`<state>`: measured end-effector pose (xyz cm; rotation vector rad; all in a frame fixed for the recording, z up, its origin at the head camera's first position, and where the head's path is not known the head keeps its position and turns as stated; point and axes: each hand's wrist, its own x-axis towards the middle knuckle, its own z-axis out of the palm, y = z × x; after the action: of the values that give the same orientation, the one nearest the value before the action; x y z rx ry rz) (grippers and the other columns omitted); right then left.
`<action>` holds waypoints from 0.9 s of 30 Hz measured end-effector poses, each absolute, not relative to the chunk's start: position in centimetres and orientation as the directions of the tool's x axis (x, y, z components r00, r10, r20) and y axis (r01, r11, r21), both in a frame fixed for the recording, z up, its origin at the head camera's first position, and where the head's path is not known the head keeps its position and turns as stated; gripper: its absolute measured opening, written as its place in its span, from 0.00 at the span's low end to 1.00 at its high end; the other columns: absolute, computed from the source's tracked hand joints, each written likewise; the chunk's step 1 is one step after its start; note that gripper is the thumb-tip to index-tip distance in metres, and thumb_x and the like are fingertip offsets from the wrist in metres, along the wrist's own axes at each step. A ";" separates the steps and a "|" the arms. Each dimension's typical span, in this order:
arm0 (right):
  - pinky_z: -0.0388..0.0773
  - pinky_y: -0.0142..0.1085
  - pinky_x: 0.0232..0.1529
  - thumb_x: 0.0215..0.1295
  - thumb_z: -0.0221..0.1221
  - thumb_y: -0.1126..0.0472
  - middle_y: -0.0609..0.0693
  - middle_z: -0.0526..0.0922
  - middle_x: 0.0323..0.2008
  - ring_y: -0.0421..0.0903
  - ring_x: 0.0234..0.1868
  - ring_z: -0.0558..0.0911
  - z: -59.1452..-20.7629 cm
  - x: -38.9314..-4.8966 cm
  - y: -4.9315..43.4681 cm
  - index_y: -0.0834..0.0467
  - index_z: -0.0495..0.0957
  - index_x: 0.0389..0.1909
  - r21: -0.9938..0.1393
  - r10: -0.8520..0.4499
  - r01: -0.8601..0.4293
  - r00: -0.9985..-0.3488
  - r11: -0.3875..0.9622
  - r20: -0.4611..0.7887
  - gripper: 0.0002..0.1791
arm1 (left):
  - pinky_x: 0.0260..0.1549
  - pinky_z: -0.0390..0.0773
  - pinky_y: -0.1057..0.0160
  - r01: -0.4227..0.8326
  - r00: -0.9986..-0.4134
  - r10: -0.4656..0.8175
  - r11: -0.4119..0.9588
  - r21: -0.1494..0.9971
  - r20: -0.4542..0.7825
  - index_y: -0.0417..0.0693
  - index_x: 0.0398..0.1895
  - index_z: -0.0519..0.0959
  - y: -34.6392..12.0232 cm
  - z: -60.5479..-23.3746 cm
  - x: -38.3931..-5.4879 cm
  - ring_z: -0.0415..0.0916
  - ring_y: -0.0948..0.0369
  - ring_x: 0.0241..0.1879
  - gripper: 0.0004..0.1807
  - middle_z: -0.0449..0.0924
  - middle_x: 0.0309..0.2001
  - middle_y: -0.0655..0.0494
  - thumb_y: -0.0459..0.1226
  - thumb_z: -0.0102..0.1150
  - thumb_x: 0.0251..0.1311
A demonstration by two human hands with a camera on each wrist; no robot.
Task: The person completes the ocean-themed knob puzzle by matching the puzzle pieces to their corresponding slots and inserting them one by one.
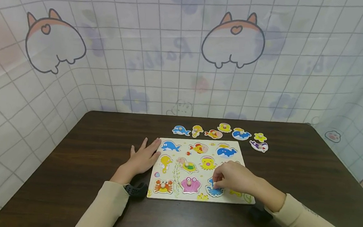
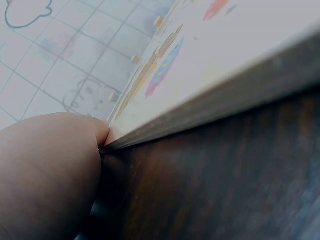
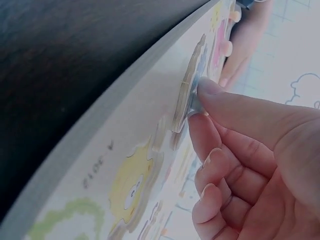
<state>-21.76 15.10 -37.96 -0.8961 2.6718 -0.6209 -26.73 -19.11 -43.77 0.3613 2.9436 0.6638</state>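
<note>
A pale wooden peg puzzle board (image 1: 187,198) with sea animals lies on the table. My right hand (image 1: 235,177) is over its lower right part, where thumb and forefinger pinch the knob of a blue sea-creature puzzle piece (image 1: 215,193). The right wrist view shows this piece (image 3: 186,95) edge-on at the board's face, slightly tilted, with the other fingers curled. Flat at the board's left edge lies my left hand (image 1: 143,160), fingers spread and the thumb touching the rim. A crab piece (image 1: 163,186), a pink shell piece (image 1: 190,186) and a turtle piece (image 1: 189,167) sit in the board.
Behind the board lie several loose knobbed pieces: a dolphin (image 1: 181,130), a seahorse (image 1: 197,131), a fish (image 1: 214,134), an octopus (image 1: 224,128), a whale (image 1: 241,135), a yellow star (image 1: 260,137) and a purple one (image 1: 259,146). A patterned sheet (image 1: 159,72) hangs behind the dark table (image 1: 83,162).
</note>
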 end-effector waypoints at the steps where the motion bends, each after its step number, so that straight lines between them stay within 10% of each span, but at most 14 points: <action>1: 0.73 0.32 0.32 0.60 0.74 0.58 0.36 0.81 0.24 0.37 0.27 0.74 -37.9 -21.8 15.1 0.51 0.87 0.29 -0.475 -0.619 -0.507 -0.778 0.719 -0.107 0.05 | 0.67 0.26 0.25 0.207 -0.967 0.252 0.877 0.434 -0.047 0.54 0.84 0.48 -19.1 -43.8 -26.7 0.31 0.43 0.81 0.35 0.46 0.82 0.54 0.49 0.43 0.80; 27: 0.76 0.39 0.34 0.69 0.66 0.62 0.51 0.85 0.38 0.47 0.34 0.76 -35.4 -27.2 23.5 0.64 0.86 0.49 -0.528 -0.359 -0.399 -0.916 0.750 0.182 0.12 | 0.66 0.27 0.25 0.212 -0.967 0.253 0.874 0.437 -0.037 0.53 0.84 0.49 -19.1 -43.9 -26.7 0.31 0.42 0.80 0.35 0.46 0.82 0.53 0.49 0.44 0.80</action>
<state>-27.20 23.54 -35.42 -0.6510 3.0024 -0.9315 -26.74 -19.14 -43.91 0.3664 2.9510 0.6724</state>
